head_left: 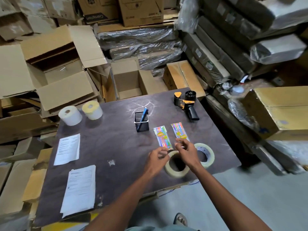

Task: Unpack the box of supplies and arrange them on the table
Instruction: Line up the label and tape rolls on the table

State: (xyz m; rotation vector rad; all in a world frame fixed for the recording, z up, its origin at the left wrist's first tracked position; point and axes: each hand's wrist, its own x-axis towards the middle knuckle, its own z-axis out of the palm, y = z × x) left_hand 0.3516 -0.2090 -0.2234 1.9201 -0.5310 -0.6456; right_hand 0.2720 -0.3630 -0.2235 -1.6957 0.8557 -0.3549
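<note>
Here, left hand (pixel 157 155) and right hand (pixel 185 150) being held loosely curled, nothing gripped, pen packets (pixel 164 138) just beyond fingertips, tape roll (pixel 176 165) beneath, bare table (pixel 116 147) leftward.

You face a dark tabletop (pixel 116 147) hemmed by stacked cardboard boxes (pixel 55 67), plastic-wrapped bundles (pixel 141 40) and grey floor (pixel 241 197).
</note>
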